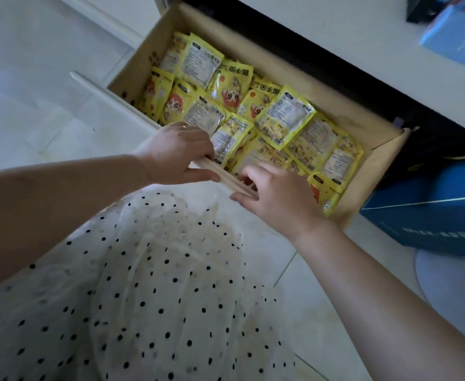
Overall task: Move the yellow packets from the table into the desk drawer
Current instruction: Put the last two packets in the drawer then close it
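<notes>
The yellow packets (253,111) lie heaped inside the open desk drawer (132,75), filling it nearly wall to wall. My left hand (175,155) curls over the drawer's front edge (226,178), fingers bent down among the nearest packets, thumb along the outside. My right hand (278,198) rests on the same edge, fingers closed loosely over it and touching the packets; whether it pinches one, I cannot tell. I judge the loading nearly done: next comes tucking stray packets flat below the rim. The table (335,31) sits above.
</notes>
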`<move>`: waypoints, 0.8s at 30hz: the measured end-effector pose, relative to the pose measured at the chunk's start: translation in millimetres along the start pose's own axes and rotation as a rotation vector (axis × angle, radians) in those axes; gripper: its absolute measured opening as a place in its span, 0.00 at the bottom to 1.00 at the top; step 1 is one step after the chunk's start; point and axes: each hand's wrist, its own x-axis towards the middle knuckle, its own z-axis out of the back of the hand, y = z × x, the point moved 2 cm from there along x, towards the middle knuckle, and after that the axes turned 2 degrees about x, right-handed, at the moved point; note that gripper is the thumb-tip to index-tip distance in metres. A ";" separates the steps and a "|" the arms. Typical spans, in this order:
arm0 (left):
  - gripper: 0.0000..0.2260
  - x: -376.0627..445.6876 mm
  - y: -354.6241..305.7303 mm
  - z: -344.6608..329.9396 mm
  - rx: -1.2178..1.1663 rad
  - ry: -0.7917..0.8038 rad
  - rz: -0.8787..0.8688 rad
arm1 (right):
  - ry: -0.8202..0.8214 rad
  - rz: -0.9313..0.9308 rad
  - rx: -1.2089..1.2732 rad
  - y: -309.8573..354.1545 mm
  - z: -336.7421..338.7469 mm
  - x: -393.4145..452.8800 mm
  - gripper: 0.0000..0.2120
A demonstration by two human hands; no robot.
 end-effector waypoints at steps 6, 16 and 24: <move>0.26 10.9 3.1 -1.8 0.025 -0.083 -0.034 | -0.101 0.075 -0.081 -8.4 0.5 4.1 0.15; 0.26 41.5 17.5 -5.2 0.049 -0.180 -0.067 | -0.191 0.053 -0.137 -26.3 21.1 21.8 0.15; 0.31 65.0 20.2 -0.7 0.099 -0.312 0.009 | -0.311 0.022 -0.394 -43.9 39.4 34.3 0.32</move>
